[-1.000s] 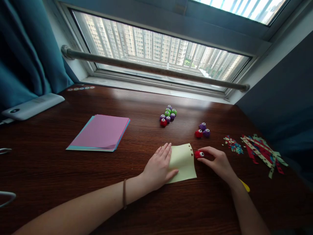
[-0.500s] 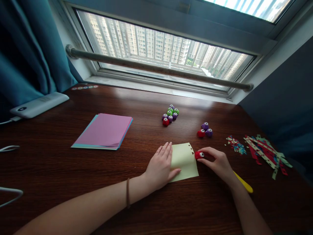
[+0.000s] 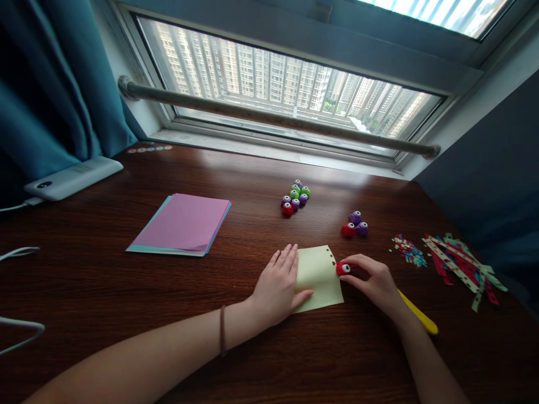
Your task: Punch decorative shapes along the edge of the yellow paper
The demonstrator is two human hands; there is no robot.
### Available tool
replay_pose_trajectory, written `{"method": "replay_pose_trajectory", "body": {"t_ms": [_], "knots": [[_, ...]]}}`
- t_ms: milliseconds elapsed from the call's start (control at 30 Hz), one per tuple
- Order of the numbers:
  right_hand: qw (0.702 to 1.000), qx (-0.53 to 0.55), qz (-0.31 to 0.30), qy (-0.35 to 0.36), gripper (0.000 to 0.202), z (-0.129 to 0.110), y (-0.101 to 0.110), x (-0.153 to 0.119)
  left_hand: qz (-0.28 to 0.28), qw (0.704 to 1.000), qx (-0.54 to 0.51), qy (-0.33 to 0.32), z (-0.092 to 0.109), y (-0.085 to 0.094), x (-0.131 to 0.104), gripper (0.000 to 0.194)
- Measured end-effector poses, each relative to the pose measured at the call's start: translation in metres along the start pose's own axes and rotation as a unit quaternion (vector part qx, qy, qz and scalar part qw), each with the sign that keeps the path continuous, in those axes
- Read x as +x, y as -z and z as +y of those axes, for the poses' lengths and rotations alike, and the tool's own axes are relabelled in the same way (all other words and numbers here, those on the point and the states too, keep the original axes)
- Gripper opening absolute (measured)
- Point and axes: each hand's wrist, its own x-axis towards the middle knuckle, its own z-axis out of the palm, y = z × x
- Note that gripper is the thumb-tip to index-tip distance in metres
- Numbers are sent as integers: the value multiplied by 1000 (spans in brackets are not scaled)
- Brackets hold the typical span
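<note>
A pale yellow sheet of paper (image 3: 318,280) lies on the dark wooden table, with a few small shaped holes along its upper right edge. My left hand (image 3: 278,286) rests flat on the sheet's left side, fingers stretched out. Between the thumb and fingers of my right hand (image 3: 374,280) is a small red craft punch (image 3: 342,269) with an eye-like button. The punch sits at the paper's right edge, just below the holes. Part of a yellow-handled tool (image 3: 421,315) shows beside my right wrist; its other end is hidden under the arm.
Several purple, green and red punches (image 3: 295,194) stand in a cluster behind the paper, and three more (image 3: 356,225) farther right. Paper confetti (image 3: 409,251) and punched strips (image 3: 463,264) lie at right. Stacked coloured paper (image 3: 185,221) and a white phone (image 3: 78,178) are at left.
The view has shifted slightly, so everything appears a little farther right. My left hand stays flat on the paper, and my right hand still holds the red punch at its edge.
</note>
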Motion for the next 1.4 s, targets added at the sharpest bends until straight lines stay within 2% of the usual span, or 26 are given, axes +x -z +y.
{"method": "replay_pose_trajectory", "body": {"t_ms": [200,500,733,1033,1267,1400], "knots": [[1000,7,-23,-7,15,-1,-7,-1,-2,1000,7,15,0,0,0,81],[1000,9,-11,16,23,-1,-11,0,-13,999,27,33,0,1,0,83],[999,3,-7,32,23,2,-12,-1,-10,999,15,39,-1,-1,0,80],[1000,-11,0,27,21,2,-14,-1,-33,998,25,37,1,3,1,81],[1000,-11,-14,24,24,3,-13,-2,-22,999,14,37,-2,-1,2,80],[998,57,15,-9,33,3,-11,-2,18,999,35,27,3,7,1,85]]}}
